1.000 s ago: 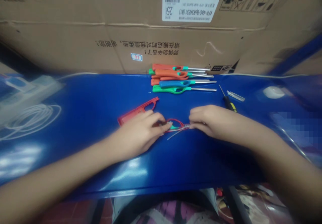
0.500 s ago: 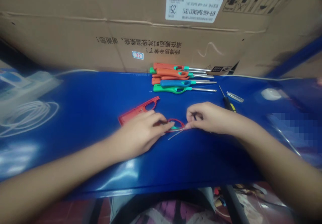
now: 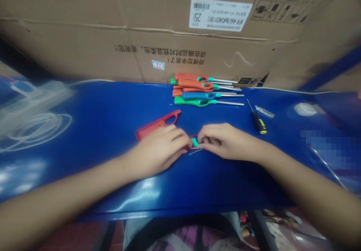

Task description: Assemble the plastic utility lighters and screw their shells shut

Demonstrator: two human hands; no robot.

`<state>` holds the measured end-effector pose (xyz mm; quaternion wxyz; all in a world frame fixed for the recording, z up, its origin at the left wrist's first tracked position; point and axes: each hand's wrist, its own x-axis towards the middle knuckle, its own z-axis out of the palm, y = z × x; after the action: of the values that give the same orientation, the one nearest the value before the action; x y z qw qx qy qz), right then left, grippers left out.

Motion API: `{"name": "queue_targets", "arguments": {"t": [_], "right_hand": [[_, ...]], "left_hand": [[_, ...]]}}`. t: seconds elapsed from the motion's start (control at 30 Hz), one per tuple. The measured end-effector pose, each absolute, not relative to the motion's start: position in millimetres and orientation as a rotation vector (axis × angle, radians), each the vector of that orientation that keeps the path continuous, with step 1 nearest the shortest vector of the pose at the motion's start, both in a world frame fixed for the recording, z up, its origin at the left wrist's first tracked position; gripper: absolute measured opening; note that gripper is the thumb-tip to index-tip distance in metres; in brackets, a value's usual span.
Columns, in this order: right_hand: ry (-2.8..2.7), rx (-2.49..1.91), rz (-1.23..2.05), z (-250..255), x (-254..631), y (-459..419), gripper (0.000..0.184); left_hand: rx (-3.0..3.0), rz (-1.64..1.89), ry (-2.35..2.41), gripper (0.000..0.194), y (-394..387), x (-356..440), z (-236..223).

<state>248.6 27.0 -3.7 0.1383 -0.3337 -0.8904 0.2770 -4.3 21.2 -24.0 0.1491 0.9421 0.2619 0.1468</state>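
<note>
My left hand (image 3: pixel 166 147) is closed on a red lighter casing half, most of it hidden under the fingers. A teal trigger (image 3: pixel 194 142) shows at its loop, between my two hands. My right hand (image 3: pixel 222 140) pinches at the right side of this trigger, fingertips close to those of the left; whether it grips the trigger or a wire beside it is hard to see. A thin grey wire or tube (image 3: pixel 195 152) sticks out below. Behind my left hand lies another red casing half (image 3: pixel 158 123) with a finger loop.
Several assembled stick lighters (image 3: pixel 194 96) lie piled against the cardboard box (image 3: pixel 93 55). A black and yellow screwdriver (image 3: pixel 258 123), a small clear tube (image 3: pixel 264 111) and a white object (image 3: pixel 305 109) are on the right. Coiled white cable (image 3: pixel 42 128) lies left on the blue table (image 3: pixel 113 108).
My right hand has moved left, from the far end of the red casing to the teal trigger. My left hand stays in place on the casing. The view has shifted slightly.
</note>
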Motion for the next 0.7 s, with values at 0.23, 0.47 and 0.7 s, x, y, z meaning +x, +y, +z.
{"name": "queue_targets", "arguments": {"t": [0.23,0.47,0.7], "right_hand": [[-2.589,-0.958,0.846,-1.2,253.6,29.0,0.011],[-2.683,-0.897,0.773,-1.9,254.1,26.3,0.011],[-2.698,-0.888,0.72,-1.3,253.0,28.0,0.019]], "left_hand": [[2.733,0.419,0.735,0.023,21.6,-5.2,-24.3],[2.748,0.425,0.738,0.025,21.7,-5.5,-23.7],[2.748,0.446,0.731,0.025,22.1,-6.1,-25.0]]}}
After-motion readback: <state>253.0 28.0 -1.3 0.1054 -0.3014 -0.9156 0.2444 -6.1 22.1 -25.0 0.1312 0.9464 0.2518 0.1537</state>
